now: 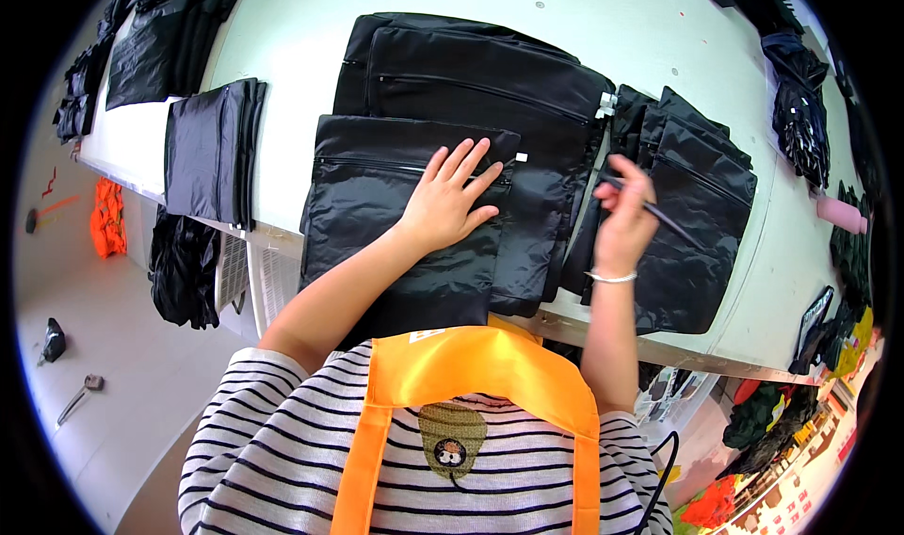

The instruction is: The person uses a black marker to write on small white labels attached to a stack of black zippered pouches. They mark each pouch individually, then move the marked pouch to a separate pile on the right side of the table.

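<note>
Right hand [624, 217] closed around a slim dark pen-like tool [676, 228]; its fingers cover part of the shaft, and which end is the working tip cannot be made out. Left hand [454, 196] spread and unclenched, palm down on a black pouch [377, 205], holding nothing between its fingers. That pouch lies directly under the left palm, to the left of the tool grip; the left forearm [348, 276] covers part of it, and its near edge runs out of sight behind the orange apron [471, 365]. Pouch: glossy, creased, flat, with a zipper [363, 164] left of the fingers and a small white tag [521, 157] just right of them. Zipper runs crosswise, dipping slightly rightward. Tool's long axis slants from the right fingers down-right, over the right-hand pouch stack [711, 182].
</note>
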{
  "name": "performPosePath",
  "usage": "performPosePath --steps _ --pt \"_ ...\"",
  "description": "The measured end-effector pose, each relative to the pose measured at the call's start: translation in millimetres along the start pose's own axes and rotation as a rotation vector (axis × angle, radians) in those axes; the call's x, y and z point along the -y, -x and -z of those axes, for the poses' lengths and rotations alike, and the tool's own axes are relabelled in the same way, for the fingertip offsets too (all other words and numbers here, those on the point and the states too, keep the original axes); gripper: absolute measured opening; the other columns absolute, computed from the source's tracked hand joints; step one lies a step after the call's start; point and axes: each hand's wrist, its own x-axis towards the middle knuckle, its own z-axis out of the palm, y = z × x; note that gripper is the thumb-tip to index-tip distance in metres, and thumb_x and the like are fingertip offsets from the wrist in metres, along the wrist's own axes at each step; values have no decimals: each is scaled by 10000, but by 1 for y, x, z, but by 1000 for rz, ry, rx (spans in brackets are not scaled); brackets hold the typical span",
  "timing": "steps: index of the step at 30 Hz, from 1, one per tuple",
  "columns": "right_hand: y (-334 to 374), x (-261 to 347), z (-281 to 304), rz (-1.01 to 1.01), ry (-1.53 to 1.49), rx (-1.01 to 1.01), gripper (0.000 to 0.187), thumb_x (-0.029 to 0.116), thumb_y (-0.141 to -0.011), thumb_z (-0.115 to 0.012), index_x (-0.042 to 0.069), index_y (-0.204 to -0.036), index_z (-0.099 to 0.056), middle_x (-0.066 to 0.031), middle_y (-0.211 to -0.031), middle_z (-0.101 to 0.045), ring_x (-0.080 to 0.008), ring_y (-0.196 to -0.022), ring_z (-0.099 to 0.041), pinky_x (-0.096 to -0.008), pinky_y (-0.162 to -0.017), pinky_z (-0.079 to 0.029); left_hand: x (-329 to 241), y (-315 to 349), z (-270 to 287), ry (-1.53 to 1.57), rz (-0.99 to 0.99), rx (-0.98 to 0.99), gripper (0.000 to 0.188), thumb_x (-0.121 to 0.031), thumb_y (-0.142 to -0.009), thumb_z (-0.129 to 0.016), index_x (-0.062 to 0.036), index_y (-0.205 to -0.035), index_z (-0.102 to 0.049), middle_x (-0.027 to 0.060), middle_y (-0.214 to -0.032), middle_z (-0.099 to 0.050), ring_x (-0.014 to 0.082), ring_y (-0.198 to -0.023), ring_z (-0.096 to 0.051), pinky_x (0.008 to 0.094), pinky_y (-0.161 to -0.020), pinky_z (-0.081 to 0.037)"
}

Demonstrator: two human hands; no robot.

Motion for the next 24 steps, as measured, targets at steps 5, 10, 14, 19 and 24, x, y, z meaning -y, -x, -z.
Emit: performPosePath --steps 5,10,14,19,24 --pt "20 -24 -71 -81 -213 25 164 94 -964 -586 -1 -1063 -674 -66 -919 -703 -93 -785 -651 -206 -708 -506 2 -16 -5 176 -63 -76 476 -298 -900 -628 -21 -1282 -562 133 -1417 -468 314 -1344 -416 421 -1097 -363" --pt "23 -50 -83 38 35 33 123 23 -868 -651 -5 -987 -664 -49 -847 -682 -89 -721 -636 -218 -658 -506 4 -19 -12 182 -67 -146 439 -259 -894 -628 -63 -1283 -575 123 -1369 -498 312 -1302 -451 428 -1070 -388" --pt "23 -54 -86 89 87 -30 77 24 -816 -679 12 -888 -654 -29 -701 -632 -76 -574 -559 -211 -550 -460 4 -20 -13 166 -60 -147 420 -248 -898 -623 -86 -1283 -578 118 -1360 -500 312 -1295 -453 428 -1064 -392" --pt "22 -54 -90 169 112 -83 74 20 -793 -698 21 -845 -646 -29 -640 -612 -74 -516 -527 -209 -505 -437 3 -20 -14 152 -56 -139 405 -253 -902 -617 -85 -1269 -583 110 -1353 -497 308 -1291 -452 427 -1051 -399" --pt "21 -51 -93 190 154 -90 73 13 -786 -699 21 -833 -643 -28 -629 -598 -77 -510 -518 -216 -502 -435 4 -21 -14 147 -57 -139 401 -257 -903 -613 -86 -1265 -583 111 -1353 -495 307 -1288 -454 426 -1048 -401"
